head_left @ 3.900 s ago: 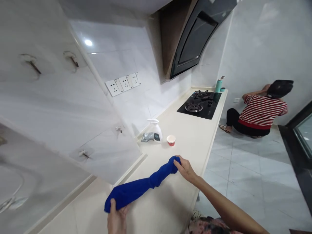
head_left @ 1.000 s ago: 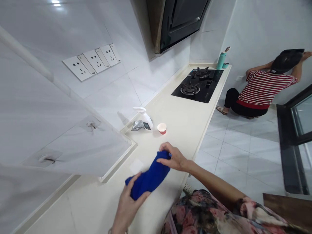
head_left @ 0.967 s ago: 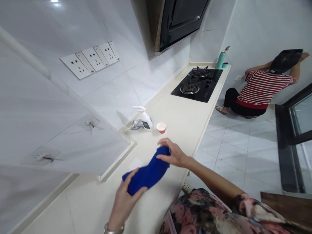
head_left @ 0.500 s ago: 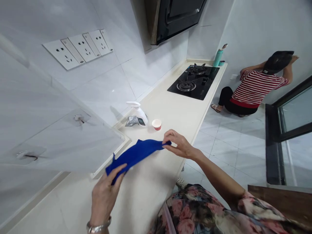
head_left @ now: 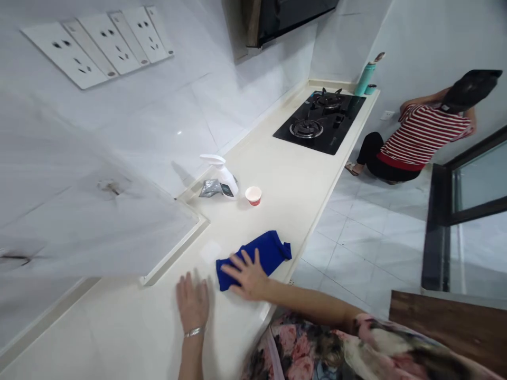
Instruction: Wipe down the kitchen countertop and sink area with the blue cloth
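Observation:
A blue cloth (head_left: 270,252) lies folded on the cream countertop (head_left: 293,179), close to its front edge. My right hand (head_left: 249,276) rests flat on the cloth's near left part with the fingers spread. To the left of the cloth, my left hand (head_left: 193,302) is on the bare counter, fingers stretched out and holding nothing. Beyond the cloth stand a small white and red paper cup (head_left: 253,196) and a white spray bottle (head_left: 225,179). Part of a silvery packet (head_left: 210,188) shows beside the bottle.
A black gas hob (head_left: 320,121) is set into the far counter, with a teal bottle (head_left: 364,79) behind it. Wall sockets (head_left: 99,45) are at upper left, a range hood (head_left: 295,18) overhead. A person in a striped shirt (head_left: 428,134) squats by the far wall.
The blue cloth, held up between both hands before, now lies on the counter. My left hand has let go of it, and my right hand has flattened onto it.

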